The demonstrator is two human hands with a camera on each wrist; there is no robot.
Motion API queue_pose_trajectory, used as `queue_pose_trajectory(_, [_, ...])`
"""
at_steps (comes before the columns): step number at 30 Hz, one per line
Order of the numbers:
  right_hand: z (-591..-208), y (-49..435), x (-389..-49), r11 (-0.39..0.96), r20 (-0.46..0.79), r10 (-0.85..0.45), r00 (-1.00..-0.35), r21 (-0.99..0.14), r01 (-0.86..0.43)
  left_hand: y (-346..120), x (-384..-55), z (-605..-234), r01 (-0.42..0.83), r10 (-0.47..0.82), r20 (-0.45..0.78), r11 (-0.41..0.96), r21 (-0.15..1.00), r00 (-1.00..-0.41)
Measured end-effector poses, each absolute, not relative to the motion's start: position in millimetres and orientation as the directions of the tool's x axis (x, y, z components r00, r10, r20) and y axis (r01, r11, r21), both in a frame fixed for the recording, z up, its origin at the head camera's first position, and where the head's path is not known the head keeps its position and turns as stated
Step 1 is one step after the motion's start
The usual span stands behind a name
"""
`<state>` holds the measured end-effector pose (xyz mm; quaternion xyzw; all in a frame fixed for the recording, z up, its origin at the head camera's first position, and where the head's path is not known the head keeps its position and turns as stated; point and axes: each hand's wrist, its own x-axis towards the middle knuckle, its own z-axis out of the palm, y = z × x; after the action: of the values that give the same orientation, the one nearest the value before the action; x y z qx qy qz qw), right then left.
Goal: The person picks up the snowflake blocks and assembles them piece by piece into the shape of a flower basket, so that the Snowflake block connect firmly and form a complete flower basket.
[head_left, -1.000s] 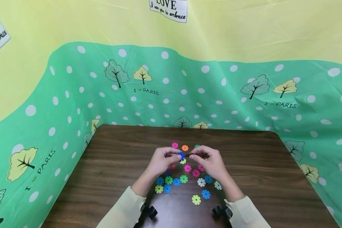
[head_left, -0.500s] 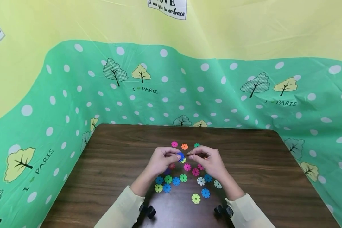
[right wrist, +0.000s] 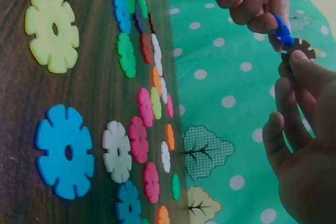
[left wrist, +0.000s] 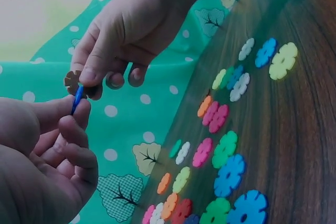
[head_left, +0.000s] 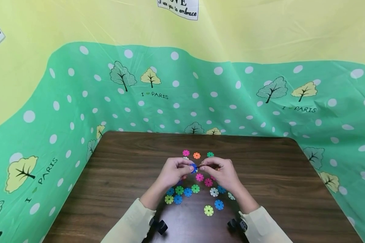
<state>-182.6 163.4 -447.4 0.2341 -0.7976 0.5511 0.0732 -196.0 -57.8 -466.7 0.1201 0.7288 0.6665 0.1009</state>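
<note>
The blue disc [right wrist: 283, 30], held up over the dark wooden table [head_left: 276, 175], is pinched by the left hand [head_left: 173, 172], while the right hand [head_left: 222, 173] pinches a brown disc [left wrist: 72, 81]. The hands have drawn closer over the last second, so the two notched edges seem to meet; whether they interlock, I cannot tell.

In the head view, the left hand [head_left: 174, 171] hides part of the blue disc [head_left: 195, 167], and the right hand [head_left: 222, 172] covers most of the brown disc [left wrist: 70, 81]. Whether the two interlock cannot be told. The top edge cuts off a printed label [head_left: 180, 9]; in the left wrist view, the bottom edge crops a light-blue disc [left wrist: 253, 204].
</note>
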Motion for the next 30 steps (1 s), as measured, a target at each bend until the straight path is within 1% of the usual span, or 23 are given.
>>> queue_pose_trajectory(9, [-438,162,-188,0.274,0.404,-0.344,-0.848,-0.82,-0.502,-55,-197,-462,0.011,0.33,-0.003,0.042,0.999,-0.944])
queue_pose_trajectory(11, [-437,162,-190,0.269,0.402,-0.344,-0.849,-0.824,-0.499,-55,-196,-460,0.053,0.33,0.027,0.071,0.996,-0.944])
queue_pose_trajectory(15, [-443,164,-196,0.277,0.384,-0.325,-0.864,-0.835,-0.475,-56,-193,-456,0.233,0.335,0.153,0.214,0.949,-0.93])
queue_pose_trajectory(17, [-451,166,-199,0.278,0.375,-0.319,-0.871,-0.841,-0.464,-56,-191,-455,0.293,0.334,0.197,0.267,0.918,-0.922])
queue_pose_trajectory(19, [-458,168,-202,0.267,0.373,-0.322,-0.87,-0.846,-0.461,-56,-190,-456,0.319,0.334,0.221,0.275,0.907,-0.916])
queue_pose_trajectory(22, [-467,171,-205,0.258,0.362,-0.349,-0.864,-0.85,-0.46,-58,-190,-458,0.323,0.337,0.227,0.263,0.909,-0.914])
queue_pose_trajectory(25, [-473,180,-209,0.321,0.339,-0.372,-0.864,-0.826,-0.463,-63,-192,-459,0.326,0.32,0.238,0.26,0.909,-0.917])
queue_pose_trajectory(30, [-487,206,-220,0.55,0.242,-0.404,-0.882,-0.706,-0.446,-71,-197,-458,0.307,0.29,0.232,0.251,0.918,-0.929])
